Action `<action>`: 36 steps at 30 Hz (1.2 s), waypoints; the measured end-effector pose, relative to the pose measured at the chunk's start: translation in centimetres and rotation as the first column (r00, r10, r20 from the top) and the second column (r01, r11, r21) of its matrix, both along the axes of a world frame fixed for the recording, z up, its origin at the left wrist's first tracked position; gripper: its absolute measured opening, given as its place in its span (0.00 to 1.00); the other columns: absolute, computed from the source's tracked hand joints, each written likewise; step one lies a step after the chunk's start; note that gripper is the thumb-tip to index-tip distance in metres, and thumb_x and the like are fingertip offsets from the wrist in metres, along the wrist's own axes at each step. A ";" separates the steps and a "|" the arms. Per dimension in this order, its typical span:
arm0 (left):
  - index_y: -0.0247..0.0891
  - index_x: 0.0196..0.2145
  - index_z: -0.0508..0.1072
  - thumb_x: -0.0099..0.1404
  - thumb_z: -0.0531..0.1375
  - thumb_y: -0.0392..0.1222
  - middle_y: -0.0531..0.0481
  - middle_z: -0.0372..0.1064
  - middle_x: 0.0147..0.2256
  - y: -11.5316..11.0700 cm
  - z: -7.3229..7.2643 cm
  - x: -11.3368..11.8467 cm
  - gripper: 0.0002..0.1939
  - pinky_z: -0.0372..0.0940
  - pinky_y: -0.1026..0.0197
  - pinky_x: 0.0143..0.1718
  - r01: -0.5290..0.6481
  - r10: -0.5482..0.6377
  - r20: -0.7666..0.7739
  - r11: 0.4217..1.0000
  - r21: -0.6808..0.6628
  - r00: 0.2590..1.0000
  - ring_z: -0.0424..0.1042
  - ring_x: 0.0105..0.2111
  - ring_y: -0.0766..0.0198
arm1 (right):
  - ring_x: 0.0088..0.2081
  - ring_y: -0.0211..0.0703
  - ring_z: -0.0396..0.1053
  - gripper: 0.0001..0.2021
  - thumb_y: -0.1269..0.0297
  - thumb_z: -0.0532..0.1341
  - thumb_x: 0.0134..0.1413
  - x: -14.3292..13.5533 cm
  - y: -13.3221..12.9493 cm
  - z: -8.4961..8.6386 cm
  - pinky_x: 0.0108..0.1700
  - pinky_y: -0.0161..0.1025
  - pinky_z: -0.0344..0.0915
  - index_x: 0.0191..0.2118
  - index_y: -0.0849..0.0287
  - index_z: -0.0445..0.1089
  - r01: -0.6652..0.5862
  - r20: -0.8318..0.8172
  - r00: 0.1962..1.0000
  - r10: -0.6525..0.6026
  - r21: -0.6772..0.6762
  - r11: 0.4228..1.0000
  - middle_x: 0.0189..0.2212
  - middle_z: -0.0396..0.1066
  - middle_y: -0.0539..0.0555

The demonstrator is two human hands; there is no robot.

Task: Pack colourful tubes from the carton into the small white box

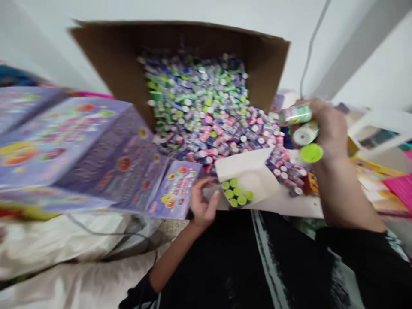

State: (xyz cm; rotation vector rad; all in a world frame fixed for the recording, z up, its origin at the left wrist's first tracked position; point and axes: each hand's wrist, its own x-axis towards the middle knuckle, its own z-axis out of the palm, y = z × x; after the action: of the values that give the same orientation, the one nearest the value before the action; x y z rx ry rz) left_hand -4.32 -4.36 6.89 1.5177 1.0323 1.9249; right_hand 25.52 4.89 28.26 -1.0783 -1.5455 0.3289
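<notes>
The right hand (328,128) has its grip closed around three small tubes (304,135), one green-capped, raised clear of everything else. Below and left of that grip sits a white tray (254,171) holding six green-capped tubes (236,193). The left hand (202,206) rests open against the tray's near edge, grasping nothing. Beyond both, one cardboard box (119,56) brims with countless tubes.

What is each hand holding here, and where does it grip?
Right hand clasps several small tubes around their bodies, caps pointing out. Left hand rests at the white tray's edge, gripping nothing.
</notes>
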 end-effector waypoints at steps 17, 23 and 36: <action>0.44 0.53 0.72 0.66 0.73 0.55 0.50 0.77 0.42 -1.2 9.0 5.9 0.24 0.79 0.64 0.27 0.603 -0.544 0.261 0.716 -0.351 0.797 0.78 0.32 0.64 | 0.36 0.43 0.75 0.18 0.45 0.54 0.78 -10.0 -7.4 -12.0 0.38 0.42 0.75 0.55 0.53 0.68 -0.026 -0.077 0.996 0.036 0.134 0.991 0.42 0.77 0.54; 0.44 0.53 0.74 0.69 0.71 0.52 0.49 0.78 0.43 -1.1 8.4 6.4 0.20 0.80 0.62 0.28 0.534 -0.498 0.193 0.781 -0.323 0.845 0.80 0.33 0.63 | 0.43 0.46 0.76 0.22 0.40 0.52 0.77 -10.0 -6.8 -12.8 0.45 0.44 0.75 0.54 0.54 0.68 0.012 -0.133 0.991 -0.006 0.048 0.999 0.46 0.76 0.58; 0.45 0.52 0.77 0.67 0.74 0.49 0.51 0.77 0.42 -0.6 7.6 1.5 0.20 0.77 0.66 0.25 0.203 -0.156 0.224 0.957 -0.207 0.962 0.79 0.30 0.66 | 0.41 0.50 0.75 0.11 0.64 0.61 0.68 -6.5 -5.5 -9.7 0.44 0.42 0.66 0.51 0.63 0.75 -0.018 0.640 0.646 0.416 -0.531 0.847 0.42 0.78 0.60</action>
State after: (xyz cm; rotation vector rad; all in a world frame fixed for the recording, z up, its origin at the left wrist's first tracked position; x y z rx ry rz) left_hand -2.78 -5.00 14.53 1.2121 0.9508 1.7284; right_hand 19.04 -0.57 18.60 -1.5285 -2.4459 0.5071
